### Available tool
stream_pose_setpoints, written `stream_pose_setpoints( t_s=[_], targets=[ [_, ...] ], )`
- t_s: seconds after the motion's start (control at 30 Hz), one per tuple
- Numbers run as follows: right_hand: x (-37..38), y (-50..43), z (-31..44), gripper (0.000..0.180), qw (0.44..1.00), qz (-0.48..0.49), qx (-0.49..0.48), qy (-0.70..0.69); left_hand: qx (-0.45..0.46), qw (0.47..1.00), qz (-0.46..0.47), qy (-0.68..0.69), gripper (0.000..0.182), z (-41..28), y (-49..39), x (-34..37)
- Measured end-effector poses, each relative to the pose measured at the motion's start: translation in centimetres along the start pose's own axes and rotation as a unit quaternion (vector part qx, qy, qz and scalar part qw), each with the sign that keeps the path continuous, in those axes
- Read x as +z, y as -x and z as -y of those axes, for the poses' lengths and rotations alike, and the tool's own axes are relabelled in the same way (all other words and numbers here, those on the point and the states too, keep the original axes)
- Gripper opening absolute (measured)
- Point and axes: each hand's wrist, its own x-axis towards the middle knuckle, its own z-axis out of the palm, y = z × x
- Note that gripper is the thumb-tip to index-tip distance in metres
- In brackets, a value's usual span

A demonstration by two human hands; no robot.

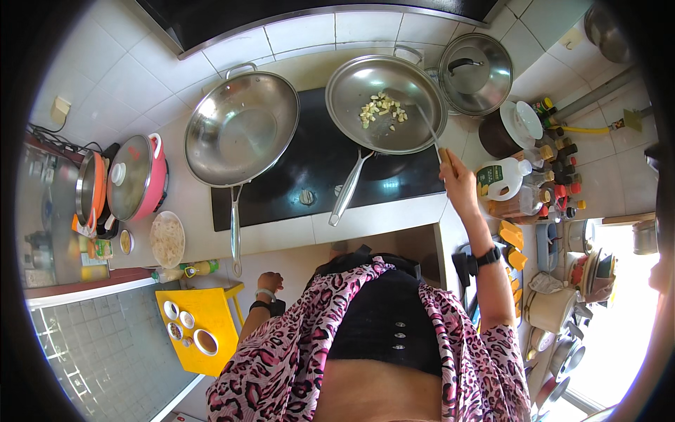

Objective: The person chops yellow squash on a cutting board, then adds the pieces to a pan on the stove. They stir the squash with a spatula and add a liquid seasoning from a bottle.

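My right hand [456,178] grips the wooden handle of a metal spatula [428,119], whose blade rests in the right steel frying pan [390,138]. Chopped pale pieces, which look like garlic [381,107], lie in the middle of that pan, beside the blade. The pan's long metal handle points towards me, untouched. A second steel pan [245,126], with nothing in it, sits on the left of the black cooktop [316,174]. Low at my side, my left hand [270,282] hangs near the counter's front edge with its fingers curled; whether it holds anything is unclear.
A steel lid [477,74] leans behind the right pan. Bottles and a white-handled jug [501,179] crowd the right counter. On the left are a pink lidded pot [138,176] and a bowl of pale strands [167,240]. Small bowls stand on a yellow stool [203,303].
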Motion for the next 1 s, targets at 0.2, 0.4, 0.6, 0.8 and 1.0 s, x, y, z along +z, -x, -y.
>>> stream_pose_setpoints(
  t_s=[0.2,0.4,0.6,0.8,1.0],
  targets=[
    [3.5,-5.6,0.7,0.047,0.997,-0.018,0.065,-0.039,-0.101,0.964,0.003,0.246,0.016,-1.9,-0.6,-1.2],
    [1.8,-2.3,3.0,0.048,0.995,0.087,-0.047,0.015,-0.041,0.996,-0.06,0.055,0.016,-2.0,-1.1,-0.8],
    [-1.4,-0.1,2.2,0.049,0.999,0.008,-0.017,0.048,-0.105,0.972,-0.085,0.194,0.02,-2.9,1.1,-1.0],
    [-0.3,-0.6,1.8,0.048,0.998,0.017,0.054,0.005,-0.082,0.988,-0.026,0.131,0.021,-4.7,-0.6,-1.9],
    [0.6,4.7,3.0,0.049,0.994,0.094,0.053,-0.02,-0.09,0.974,0.02,0.209,0.026,-4.6,-2.4,-1.2]
  ],
)
